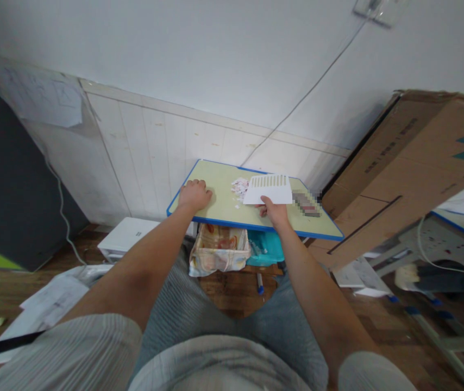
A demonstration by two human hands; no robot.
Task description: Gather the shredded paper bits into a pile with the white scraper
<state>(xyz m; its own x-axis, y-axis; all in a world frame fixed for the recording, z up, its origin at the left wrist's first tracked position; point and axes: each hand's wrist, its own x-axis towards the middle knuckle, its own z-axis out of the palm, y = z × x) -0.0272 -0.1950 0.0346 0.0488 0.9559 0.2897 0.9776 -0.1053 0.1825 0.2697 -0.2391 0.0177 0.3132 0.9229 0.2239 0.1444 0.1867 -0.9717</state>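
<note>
My right hand (273, 210) grips the near edge of a white slotted sheet (270, 191), thumb on top and fingers underneath. A row of long slots runs along the sheet's far side. The sheet is over the small desk (219, 209), a pale yellow-green top with a blue rim. Just left of the sheet lies a pile of small paper scraps (239, 187), partly covered by it. My left hand (195, 195) rests on the desk's left part, fingers apart and slightly bent, with nothing visible in it. A pixelated flat object (307, 203) lies at the desk's right side.
Under the desktop sit a cloth-lined basket (219, 259) and a teal bin (267, 250). A large cardboard box (411, 163) leans at the right. A white box (128, 239) stands on the floor at left, near loose papers (55, 298). A cable (309, 89) hangs down the wall.
</note>
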